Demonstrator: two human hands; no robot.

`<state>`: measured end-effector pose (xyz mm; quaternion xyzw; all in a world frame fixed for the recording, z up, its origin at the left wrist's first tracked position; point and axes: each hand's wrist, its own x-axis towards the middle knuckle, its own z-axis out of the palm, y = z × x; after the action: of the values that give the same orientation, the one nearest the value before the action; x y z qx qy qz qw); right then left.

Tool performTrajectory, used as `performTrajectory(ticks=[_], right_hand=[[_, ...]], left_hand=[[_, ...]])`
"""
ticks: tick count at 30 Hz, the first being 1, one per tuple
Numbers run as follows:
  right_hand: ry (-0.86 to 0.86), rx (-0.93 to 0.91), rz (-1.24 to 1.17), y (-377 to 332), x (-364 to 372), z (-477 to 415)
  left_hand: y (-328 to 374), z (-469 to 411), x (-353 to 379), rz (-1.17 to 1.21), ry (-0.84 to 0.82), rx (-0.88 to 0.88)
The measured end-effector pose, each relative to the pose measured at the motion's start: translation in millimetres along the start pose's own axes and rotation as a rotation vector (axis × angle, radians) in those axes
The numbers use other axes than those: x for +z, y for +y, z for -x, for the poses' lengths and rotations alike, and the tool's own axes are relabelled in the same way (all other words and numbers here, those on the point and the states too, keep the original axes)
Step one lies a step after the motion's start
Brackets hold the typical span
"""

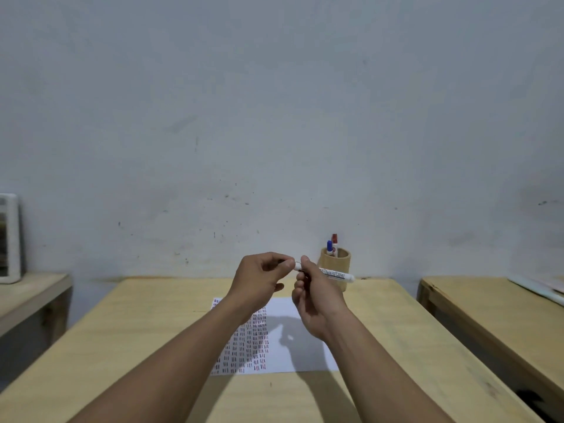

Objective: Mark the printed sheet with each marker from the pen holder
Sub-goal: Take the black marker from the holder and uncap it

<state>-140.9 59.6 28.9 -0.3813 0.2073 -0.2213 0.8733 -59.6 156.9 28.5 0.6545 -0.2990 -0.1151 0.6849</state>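
Observation:
Both hands are raised above the printed sheet (293,340), which lies flat on the wooden table and carries rows of small red and dark marks on its left half. My right hand (314,300) grips a white marker (335,274) that points right, its barrel sticking out past the fingers. My left hand (259,279) pinches the marker's left end, where the cap sits; the cap itself is hidden by the fingers. Behind the hands stands a round wooden pen holder (338,261) with a blue-capped marker (329,247) and a red-capped marker (334,244) upright in it.
The wooden table (152,331) ends at a pale wall. A second table (488,315) stands to the right with papers at its far corner, and a low table (30,294) at the left bears a white framed object (9,239).

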Motion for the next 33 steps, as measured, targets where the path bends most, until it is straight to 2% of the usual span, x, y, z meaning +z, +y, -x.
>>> performTrajectory(ticks=[6, 19, 26, 33], right_hand=[[-0.034, -0.103, 0.022, 13, 2, -8], [-0.019, -0.1, 0.344, 49, 0, -24], [-0.008, -0.123, 0.477, 55, -4, -30], [-0.035, -0.18, 0.562, 54, -6, -27]], left_hand=[[-5, 0, -22, -0.077, 0.09, -0.04], [-76, -7, -118, -0.796, 0.344, -0.111], [-110, -18, -130, -1.097, 0.251, -0.146], [-95, 1, -123, -1.14, 0.229, -0.193]])
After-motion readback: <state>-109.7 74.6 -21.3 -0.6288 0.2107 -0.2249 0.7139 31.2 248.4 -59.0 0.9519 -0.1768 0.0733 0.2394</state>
